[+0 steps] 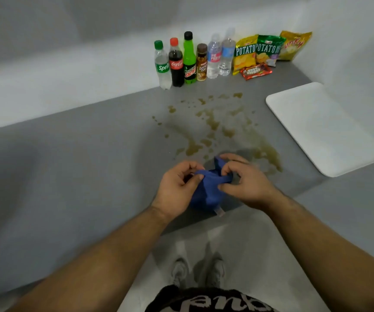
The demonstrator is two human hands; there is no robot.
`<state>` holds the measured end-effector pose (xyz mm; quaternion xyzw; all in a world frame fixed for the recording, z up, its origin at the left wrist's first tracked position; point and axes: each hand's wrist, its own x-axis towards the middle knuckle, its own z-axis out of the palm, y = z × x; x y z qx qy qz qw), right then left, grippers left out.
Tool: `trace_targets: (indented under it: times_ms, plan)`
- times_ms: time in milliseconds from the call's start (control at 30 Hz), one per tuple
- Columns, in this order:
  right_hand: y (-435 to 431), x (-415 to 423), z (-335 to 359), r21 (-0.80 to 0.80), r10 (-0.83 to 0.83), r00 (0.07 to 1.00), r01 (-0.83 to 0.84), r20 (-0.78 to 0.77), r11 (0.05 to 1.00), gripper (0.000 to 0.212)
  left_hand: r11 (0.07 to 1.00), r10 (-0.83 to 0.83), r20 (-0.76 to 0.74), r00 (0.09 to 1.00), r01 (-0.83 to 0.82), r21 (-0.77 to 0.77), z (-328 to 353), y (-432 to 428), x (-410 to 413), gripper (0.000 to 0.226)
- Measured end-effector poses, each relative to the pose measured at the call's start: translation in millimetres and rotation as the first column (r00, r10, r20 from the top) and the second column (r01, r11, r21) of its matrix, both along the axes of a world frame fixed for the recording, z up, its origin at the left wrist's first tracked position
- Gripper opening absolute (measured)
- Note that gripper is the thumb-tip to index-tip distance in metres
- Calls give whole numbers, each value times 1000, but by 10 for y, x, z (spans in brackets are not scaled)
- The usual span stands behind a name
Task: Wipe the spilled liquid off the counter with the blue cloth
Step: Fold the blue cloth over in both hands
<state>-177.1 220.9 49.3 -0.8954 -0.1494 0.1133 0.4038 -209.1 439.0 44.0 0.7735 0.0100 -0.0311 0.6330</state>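
Note:
A bunched blue cloth [206, 188] hangs between both hands just above the front edge of the grey counter [91, 158]. My left hand [177, 188] pinches its left side. My right hand [244, 181] grips its top and right side. A small white tag dangles from the bottom of the cloth. Brownish spilled liquid [213, 124] lies in streaks and drops across the counter, just beyond the hands, with a larger streak [269, 154] to the right of my right hand.
Several drink bottles [188, 61] stand in a row at the back wall, with snack bags [267, 50] beside them. A white tray [323, 127] lies at the right. The counter edge runs under my hands; my shoes [199, 271] stand on the floor below.

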Motion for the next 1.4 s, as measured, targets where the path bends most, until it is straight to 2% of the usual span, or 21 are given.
trace_targets:
  times_ms: [167, 267, 367, 467, 533, 667, 733, 867, 967, 1067, 1133, 1233, 1300, 1333, 1400]
  plan:
    - [-248, -86, -130, 181, 137, 983, -114, -120, 977, 32, 985, 57, -18, 998, -59, -162, -12, -52, -186, 21]
    - [-364, -124, -227, 313, 120, 970, -49, -211, 948, 27, 977, 88, -41, 995, -94, -191, -73, -8, -276, 10]
    - [-349, -142, -245, 411, 122, 953, 4, -279, 912, 22, 974, 121, -114, 986, -140, -179, -151, 54, -317, 10]
    - [-282, -132, -252, 355, 106, 943, 14, -316, 935, 26, 960, 199, -127, 972, -219, -174, -212, 102, -326, 4]
    - [-231, -124, -282, 311, 69, 940, 41, -333, 950, 12, 938, 239, -201, 950, -279, -204, -226, 113, -321, 10]
    - [-67, -115, -394, 194, -31, 954, 92, -300, 977, 9, 916, 98, -480, 872, -268, -300, -334, 129, -346, 26]
    - [6, -75, -413, 111, -26, 959, 60, -283, 992, 3, 927, 46, -519, 853, -230, -295, -411, 195, -373, 28]
    - [38, 160, -411, 39, -48, 969, 59, -242, 997, 15, 960, 161, -414, 896, -239, -145, -524, 313, -331, 31]
    - [156, 284, -520, -127, -144, 982, 129, -118, 983, 26, 974, 226, -285, 932, -225, 35, -600, 319, -229, 37]
    - [333, 212, -685, -215, -183, 982, 170, -42, 962, 31, 972, 208, -228, 951, -174, 160, -671, 325, -149, 42]
    - [391, 140, -775, -202, -197, 980, 197, 23, 959, 30, 961, 206, -188, 960, -162, 225, -735, 364, -85, 43]
    - [392, 154, -839, -173, -289, 951, 304, 107, 937, 31, 943, 171, -156, 973, -116, 311, -795, 426, -22, 35]
    - [392, 169, -854, -243, -345, 917, 388, 201, 889, 31, 898, 116, -107, 987, -58, 437, -842, 484, -4, 37]
    - [415, 156, -855, -270, -324, 905, 396, 275, 878, 31, 863, 84, -58, 995, -44, 503, -866, 523, -7, 39]
    - [520, 70, -869, -266, -158, 908, 275, 387, 924, 26, 800, 10, 54, 999, -40, 598, -907, 607, -14, 36]
